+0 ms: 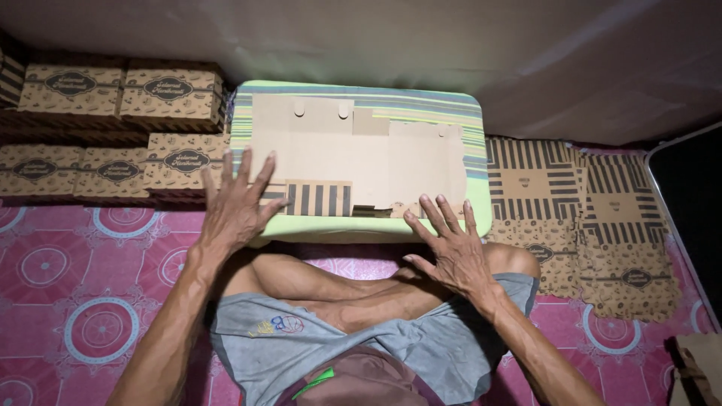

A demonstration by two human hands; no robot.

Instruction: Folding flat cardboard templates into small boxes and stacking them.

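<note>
A flat brown cardboard box blank [353, 158] lies plain side up on a small green striped table [466, 135] in front of me. One flap with black stripes is folded over at its near edge. My left hand [235, 203] hovers with fingers spread over the blank's near left corner. My right hand [445, 242] is spread at the table's near edge, fingertips touching the blank's near right edge. Neither hand grips anything. My crossed legs sit under the table's near side.
Folded brown printed boxes [120, 94] are stacked in rows at the left. A pile of flat printed striped blanks [579, 210] lies on the floor at the right. A pink patterned mat [68, 301] covers the floor. A wall stands behind the table.
</note>
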